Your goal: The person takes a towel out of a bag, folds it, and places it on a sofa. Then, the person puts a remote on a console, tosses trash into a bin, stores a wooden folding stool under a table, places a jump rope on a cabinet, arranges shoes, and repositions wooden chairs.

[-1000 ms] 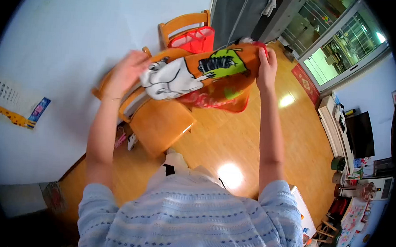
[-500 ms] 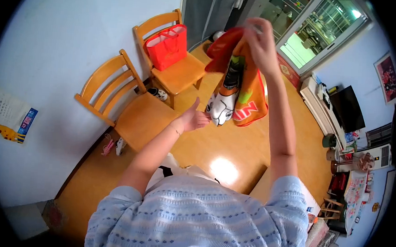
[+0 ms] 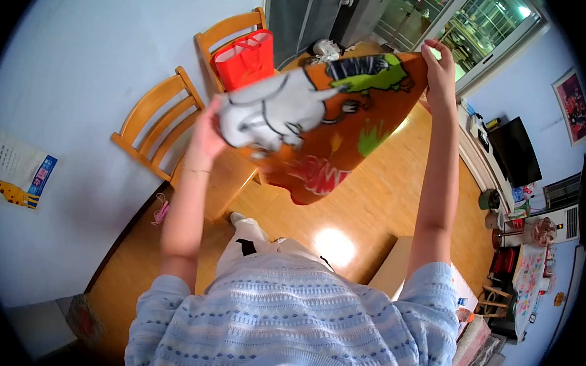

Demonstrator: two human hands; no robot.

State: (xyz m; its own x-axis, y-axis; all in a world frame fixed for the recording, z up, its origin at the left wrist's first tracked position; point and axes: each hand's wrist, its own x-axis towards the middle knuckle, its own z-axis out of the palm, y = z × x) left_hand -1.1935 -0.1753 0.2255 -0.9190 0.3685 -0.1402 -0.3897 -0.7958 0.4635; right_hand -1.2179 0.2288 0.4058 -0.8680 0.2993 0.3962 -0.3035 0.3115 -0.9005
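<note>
An orange printed cloth spans the upper middle of the frame, held by a closed grip at each end — the left hand (blurred a little) clasping the left edge, the right hand the upper-right corner — near a red bag at upper left.

Bright, flr glare, cloth blurry, blk fisheye corners

I look remotely into a home's living area, furnished with wooden chairs, a television and a framed picture.
</note>
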